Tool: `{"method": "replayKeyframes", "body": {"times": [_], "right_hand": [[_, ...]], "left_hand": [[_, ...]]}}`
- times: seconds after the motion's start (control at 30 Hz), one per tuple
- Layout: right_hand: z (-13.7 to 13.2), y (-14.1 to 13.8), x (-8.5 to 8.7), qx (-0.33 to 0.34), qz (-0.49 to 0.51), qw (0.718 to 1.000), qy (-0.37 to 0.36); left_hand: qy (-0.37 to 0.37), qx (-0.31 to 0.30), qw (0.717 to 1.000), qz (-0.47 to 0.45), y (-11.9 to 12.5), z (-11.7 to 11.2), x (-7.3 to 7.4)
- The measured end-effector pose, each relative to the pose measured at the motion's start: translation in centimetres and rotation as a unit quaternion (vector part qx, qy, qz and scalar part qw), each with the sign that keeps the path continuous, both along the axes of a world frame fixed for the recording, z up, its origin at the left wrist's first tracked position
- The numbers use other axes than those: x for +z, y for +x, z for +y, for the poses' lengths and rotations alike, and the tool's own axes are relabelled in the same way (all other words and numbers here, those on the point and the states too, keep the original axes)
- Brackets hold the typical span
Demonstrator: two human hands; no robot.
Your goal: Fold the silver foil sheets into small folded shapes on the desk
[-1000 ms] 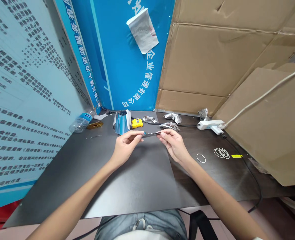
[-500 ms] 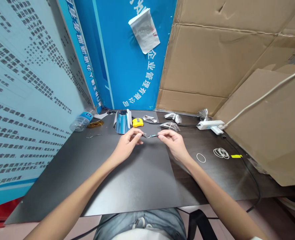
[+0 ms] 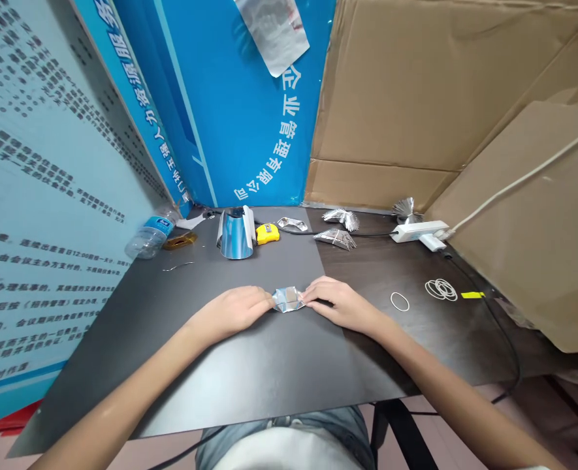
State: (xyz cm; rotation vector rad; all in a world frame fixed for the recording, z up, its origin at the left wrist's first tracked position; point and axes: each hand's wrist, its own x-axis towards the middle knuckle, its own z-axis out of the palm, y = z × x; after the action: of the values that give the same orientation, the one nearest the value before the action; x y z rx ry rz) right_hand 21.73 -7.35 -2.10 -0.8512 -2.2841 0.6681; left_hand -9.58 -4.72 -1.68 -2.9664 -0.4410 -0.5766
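Note:
A small shiny piece of silver foil (image 3: 287, 303) lies flat on the dark grey mat (image 3: 230, 365), with a greyish square patch on its top. My left hand (image 3: 240, 307) has its fingers together at the foil's left end. On the other end, my right hand (image 3: 335, 301) pinches the right edge between thumb and fingers. Parts of both ends are hidden under my fingertips. Beyond my hands stand a roll of blue reflective film (image 3: 236, 236) and a yellow tape measure (image 3: 268, 234), with another silver foil piece (image 3: 292, 224) beside them.
Bundled foil strips (image 3: 335, 239) lie at the back, near a white power strip (image 3: 420, 230) with black and white cables. White rubber bands (image 3: 441, 290) and a yellow strip (image 3: 473, 295) are at right. A plastic bottle (image 3: 152, 236) lies at left. Cardboard panels (image 3: 386, 98) wall the back.
Both hands have come down and nearer to me with the foil. Held edge-on above the table before, it now lies flat on the mat. The view has tilted downward slightly.

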Motion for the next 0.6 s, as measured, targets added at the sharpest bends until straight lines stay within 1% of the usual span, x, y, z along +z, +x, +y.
{"method": "replayKeyframes", "body": {"times": [0.1, 0.27, 0.33, 0.43, 0.6], "right_hand": [[-0.4, -0.1, 0.2, -0.011, -0.033, 0.999, 0.015], [-0.4, 0.1, 0.0, -0.023, -0.050, 0.998, 0.029], [-0.3, 0.1, 0.0, -0.021, -0.045, 0.999, 0.022], [-0.1, -0.1, 0.1, -0.015, -0.038, 0.999, -0.003], [-0.2, -0.4, 1.0, -0.024, -0.037, 0.999, -0.032]], "left_hand": [[0.040, 0.005, 0.999, 0.018, 0.2, -0.4, 0.5], [0.052, 0.021, 0.998, 0.007, 0.1, -1.1, 0.5], [0.042, 0.020, 0.999, 0.006, -0.2, -1.3, 0.4], [0.013, 0.033, 0.999, 0.031, -0.5, -1.3, 0.3], [-0.016, 0.058, 0.997, 0.055, -0.7, -1.3, 0.4]]}}
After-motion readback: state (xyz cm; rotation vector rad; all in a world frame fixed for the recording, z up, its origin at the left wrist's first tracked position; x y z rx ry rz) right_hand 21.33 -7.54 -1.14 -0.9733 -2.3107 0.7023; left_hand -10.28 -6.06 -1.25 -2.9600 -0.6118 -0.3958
